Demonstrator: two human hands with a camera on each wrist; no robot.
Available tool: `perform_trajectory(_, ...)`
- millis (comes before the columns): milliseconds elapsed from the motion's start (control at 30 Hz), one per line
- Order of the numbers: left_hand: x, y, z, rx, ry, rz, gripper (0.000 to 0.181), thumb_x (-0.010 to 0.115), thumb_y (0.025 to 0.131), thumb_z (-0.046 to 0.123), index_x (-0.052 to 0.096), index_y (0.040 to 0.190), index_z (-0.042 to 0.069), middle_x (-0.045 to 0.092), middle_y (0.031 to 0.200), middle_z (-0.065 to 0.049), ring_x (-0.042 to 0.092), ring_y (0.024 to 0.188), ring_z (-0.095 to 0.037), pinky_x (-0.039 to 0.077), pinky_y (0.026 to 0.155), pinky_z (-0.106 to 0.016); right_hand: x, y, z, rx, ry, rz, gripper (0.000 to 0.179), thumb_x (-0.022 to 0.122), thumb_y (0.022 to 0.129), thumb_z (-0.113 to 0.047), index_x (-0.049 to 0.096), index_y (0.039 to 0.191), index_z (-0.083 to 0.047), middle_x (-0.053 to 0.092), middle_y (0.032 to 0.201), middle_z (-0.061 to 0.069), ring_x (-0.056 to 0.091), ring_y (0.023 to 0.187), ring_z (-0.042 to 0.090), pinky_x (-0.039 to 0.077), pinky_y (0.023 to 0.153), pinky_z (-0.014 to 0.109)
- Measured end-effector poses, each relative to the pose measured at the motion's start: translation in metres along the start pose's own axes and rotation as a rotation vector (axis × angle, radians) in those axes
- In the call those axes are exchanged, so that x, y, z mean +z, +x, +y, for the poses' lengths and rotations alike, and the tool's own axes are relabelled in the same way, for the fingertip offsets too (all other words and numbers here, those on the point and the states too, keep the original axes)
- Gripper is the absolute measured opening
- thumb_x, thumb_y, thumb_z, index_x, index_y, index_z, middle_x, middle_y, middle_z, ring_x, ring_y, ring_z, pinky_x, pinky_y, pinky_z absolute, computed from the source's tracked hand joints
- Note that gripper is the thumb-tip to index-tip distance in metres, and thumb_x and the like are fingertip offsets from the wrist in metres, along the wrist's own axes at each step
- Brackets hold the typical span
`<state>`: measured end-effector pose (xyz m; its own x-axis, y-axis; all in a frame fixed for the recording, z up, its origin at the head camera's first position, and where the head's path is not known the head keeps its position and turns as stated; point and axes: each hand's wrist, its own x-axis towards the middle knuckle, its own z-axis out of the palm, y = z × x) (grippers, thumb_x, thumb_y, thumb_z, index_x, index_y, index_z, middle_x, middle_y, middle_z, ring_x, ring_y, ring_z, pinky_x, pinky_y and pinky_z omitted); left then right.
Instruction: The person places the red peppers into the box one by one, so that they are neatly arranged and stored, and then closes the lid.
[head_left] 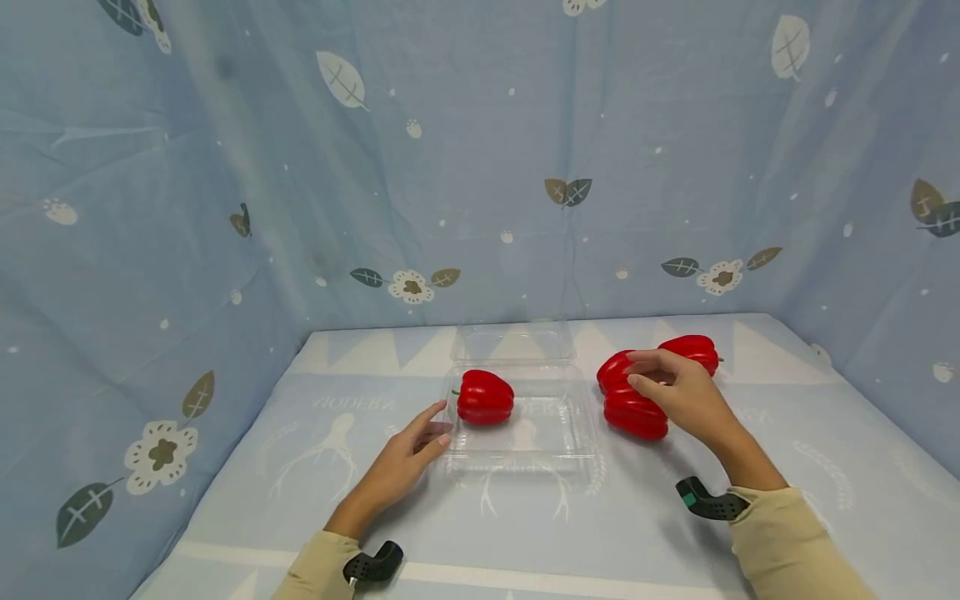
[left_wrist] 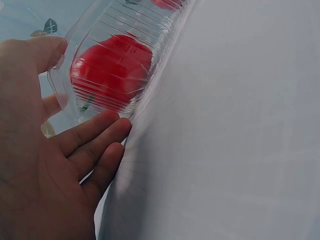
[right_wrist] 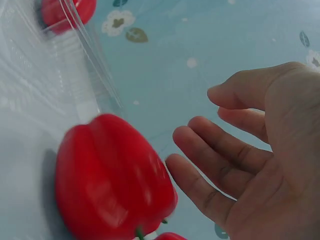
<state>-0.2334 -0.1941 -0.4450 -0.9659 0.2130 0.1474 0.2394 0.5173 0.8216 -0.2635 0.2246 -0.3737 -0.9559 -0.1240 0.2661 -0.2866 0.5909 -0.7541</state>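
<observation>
A clear plastic clamshell container (head_left: pixel 555 425) sits on the table with its lid (head_left: pixel 513 342) folded back. Inside, at its left, lies a red bell pepper (head_left: pixel 485 397) with a green stem. My left hand (head_left: pixel 401 458) touches the container's left side; in the left wrist view its thumb is at the rim and the loosely extended fingers lie along the lower wall. Over the peppers on the right hovers my right hand (head_left: pixel 686 396), fingers bent loosely and nothing between them. Below it are a front pepper (head_left: pixel 636 414), another pepper (head_left: pixel 613 371) and a back pepper (head_left: pixel 690 350).
The table (head_left: pixel 315 467) wears a pale patterned cloth. Blue curtains (head_left: pixel 480 167) with leaf and flower prints close off the back and both sides. Black bands (head_left: pixel 708 502) sit on both wrists over beige sleeves.
</observation>
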Motion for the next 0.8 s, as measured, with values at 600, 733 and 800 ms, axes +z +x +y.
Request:
perform_trajectory(600, 0.000, 0.000, 0.001, -0.013, 0.000, -0.002, 0.057, 0.061, 0.102, 0.027, 0.039, 0.155, 0.024, 0.065, 0.129, -0.003, 0.060, 0.122, -0.023, 0.040, 0.109, -0.050, -0.013, -0.008, 0.015, -0.013, -0.021, 0.042, 0.048, 0.066, 0.099, -0.031, 0.057, 0.138, -0.004, 0.066, 0.121, 0.017, 0.064, 0.105, 0.034, 0.057, 0.076, 0.028)
perform_trajectory(733, 0.000, 0.000, 0.002, -0.015, 0.001, -0.002, 0.057, 0.061, 0.102, 0.027, 0.039, 0.155, 0.024, 0.065, 0.129, -0.003, 0.060, 0.121, -0.023, 0.040, 0.108, -0.050, -0.014, -0.008, 0.024, -0.013, -0.041, 0.054, 0.047, 0.065, 0.099, -0.031, 0.058, 0.137, -0.004, 0.066, 0.122, 0.017, 0.063, 0.106, 0.035, 0.055, 0.074, 0.023)
perform_trajectory(800, 0.000, 0.000, 0.002, -0.013, 0.003, 0.000, 0.058, 0.061, 0.102, 0.027, 0.039, 0.155, 0.023, 0.065, 0.129, -0.003, 0.060, 0.121, -0.023, 0.041, 0.108, -0.050, -0.015, -0.008, 0.028, -0.011, -0.041, 0.055, 0.046, 0.065, 0.099, -0.030, 0.058, 0.136, -0.003, 0.066, 0.122, 0.017, 0.063, 0.106, 0.035, 0.054, 0.074, 0.022)
